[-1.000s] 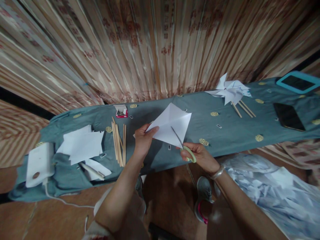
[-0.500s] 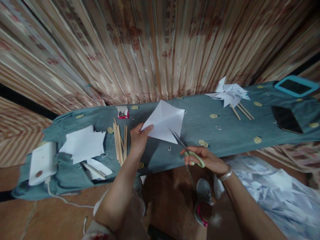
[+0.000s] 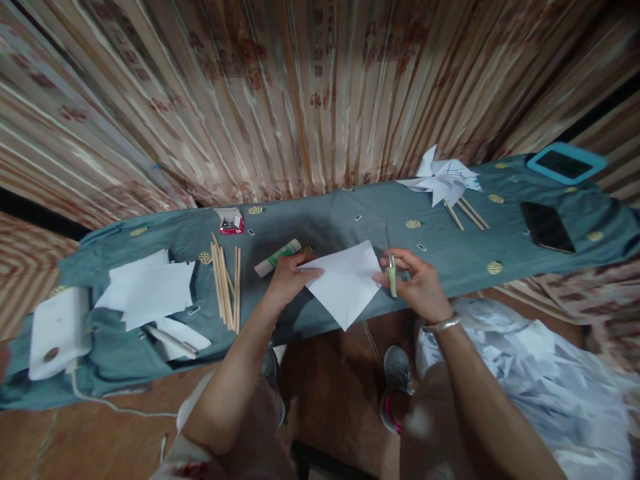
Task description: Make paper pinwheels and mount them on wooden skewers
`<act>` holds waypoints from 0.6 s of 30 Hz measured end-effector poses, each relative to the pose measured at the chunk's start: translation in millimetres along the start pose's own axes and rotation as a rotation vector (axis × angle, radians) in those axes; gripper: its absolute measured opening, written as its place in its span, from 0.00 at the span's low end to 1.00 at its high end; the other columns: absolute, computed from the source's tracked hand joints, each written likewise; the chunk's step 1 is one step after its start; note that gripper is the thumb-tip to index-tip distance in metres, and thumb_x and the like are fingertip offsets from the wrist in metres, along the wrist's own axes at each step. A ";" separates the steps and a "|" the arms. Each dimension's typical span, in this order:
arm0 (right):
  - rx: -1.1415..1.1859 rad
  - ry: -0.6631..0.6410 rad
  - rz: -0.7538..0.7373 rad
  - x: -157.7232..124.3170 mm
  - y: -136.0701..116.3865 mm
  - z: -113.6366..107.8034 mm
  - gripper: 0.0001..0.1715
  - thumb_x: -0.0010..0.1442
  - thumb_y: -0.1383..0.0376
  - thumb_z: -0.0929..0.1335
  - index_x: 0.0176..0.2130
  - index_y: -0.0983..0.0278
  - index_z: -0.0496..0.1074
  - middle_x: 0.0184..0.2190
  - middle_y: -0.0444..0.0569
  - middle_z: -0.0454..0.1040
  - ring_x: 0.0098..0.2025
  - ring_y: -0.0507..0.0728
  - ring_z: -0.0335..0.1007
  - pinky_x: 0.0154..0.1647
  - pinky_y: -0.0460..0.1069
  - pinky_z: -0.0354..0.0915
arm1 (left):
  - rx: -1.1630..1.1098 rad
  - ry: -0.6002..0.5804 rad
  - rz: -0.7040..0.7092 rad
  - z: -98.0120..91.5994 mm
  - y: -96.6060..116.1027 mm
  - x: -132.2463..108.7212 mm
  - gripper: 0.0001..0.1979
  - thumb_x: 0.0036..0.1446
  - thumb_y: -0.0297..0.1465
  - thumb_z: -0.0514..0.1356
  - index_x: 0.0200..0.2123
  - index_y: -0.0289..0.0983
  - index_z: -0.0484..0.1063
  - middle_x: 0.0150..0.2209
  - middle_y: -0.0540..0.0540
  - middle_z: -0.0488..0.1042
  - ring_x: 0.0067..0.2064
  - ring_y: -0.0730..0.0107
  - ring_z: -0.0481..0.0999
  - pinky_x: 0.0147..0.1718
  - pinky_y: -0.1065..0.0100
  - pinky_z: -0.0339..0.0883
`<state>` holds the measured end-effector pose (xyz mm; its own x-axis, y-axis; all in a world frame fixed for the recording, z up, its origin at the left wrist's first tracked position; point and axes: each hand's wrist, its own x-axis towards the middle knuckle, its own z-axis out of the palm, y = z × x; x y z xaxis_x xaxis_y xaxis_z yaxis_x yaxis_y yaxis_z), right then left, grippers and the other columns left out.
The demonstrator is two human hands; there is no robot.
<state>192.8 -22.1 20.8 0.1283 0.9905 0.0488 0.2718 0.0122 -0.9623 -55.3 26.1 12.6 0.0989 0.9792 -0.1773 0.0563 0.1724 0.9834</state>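
Observation:
A white square of paper [image 3: 345, 280] with creases is held in the air over the near edge of the table, one corner pointing down toward me. My left hand [image 3: 290, 277] pinches its left corner between thumb and fingers. My right hand [image 3: 417, 283] is closed around a pair of scissors [image 3: 392, 272] with pale green handles, blades pointing away from me. The right fingertips also reach the paper's right corner. Just beyond my left hand a glue stick [image 3: 278, 257] with a green label lies on the cloth.
Wooden sticks [image 3: 226, 287], a small red box [image 3: 231, 221] and stacked white paper [image 3: 157, 287] lie left. Farther left is a white device [image 3: 60, 333] with a cable. Paper pinwheels [image 3: 443, 180], a black phone [image 3: 547, 227] and a blue-framed tablet [image 3: 567, 163] lie right. A bag of paper scraps [image 3: 530, 380] stands below.
The paper has been turned and brought nearer to me, and the scissor blades have left it. My right hand has moved up to its right corner. The glue stick has come into sight.

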 end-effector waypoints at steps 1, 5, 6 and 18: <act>-0.022 0.006 -0.001 0.4 1.2 1.8 0.31 0.41 0.53 0.77 0.43 0.62 0.71 0.33 0.47 0.78 0.34 0.56 0.72 0.33 0.50 0.67 | 0.011 -0.018 -0.010 1.1 -0.1 0.4 0.14 0.32 0.31 0.71 0.28 0.35 0.79 0.25 0.48 0.76 0.25 0.66 0.72 0.25 0.69 0.61; -0.024 0.006 0.024 1.4 4.0 6.1 0.27 0.42 0.52 0.76 0.39 0.63 0.71 0.21 0.39 0.71 0.23 0.50 0.62 0.27 0.47 0.61 | -0.084 -0.028 -0.023 3.5 3.1 0.3 0.20 0.33 0.33 0.72 0.34 0.35 0.78 0.28 0.47 0.77 0.27 0.67 0.73 0.27 0.69 0.64; 0.008 0.010 0.039 1.7 3.9 7.1 0.28 0.41 0.52 0.77 0.38 0.63 0.71 0.20 0.38 0.70 0.22 0.49 0.61 0.26 0.47 0.60 | -0.160 -0.023 -0.030 4.6 4.6 -0.5 0.23 0.34 0.35 0.72 0.37 0.36 0.78 0.30 0.46 0.77 0.28 0.66 0.74 0.28 0.68 0.66; 0.031 0.215 0.041 0.4 4.4 40.7 0.24 0.47 0.53 0.74 0.41 0.61 0.69 0.22 0.39 0.70 0.25 0.52 0.65 0.28 0.46 0.63 | -0.457 -0.284 -0.048 62.8 -5.8 -29.0 0.33 0.35 0.42 0.73 0.47 0.37 0.73 0.49 0.39 0.76 0.52 0.51 0.74 0.52 0.55 0.65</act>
<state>155.2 -16.0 5.7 0.3402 0.9383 0.0619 0.2332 -0.0204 -0.9722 3.9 -10.1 9.7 0.3749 0.9126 -0.1633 -0.3648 0.3071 0.8790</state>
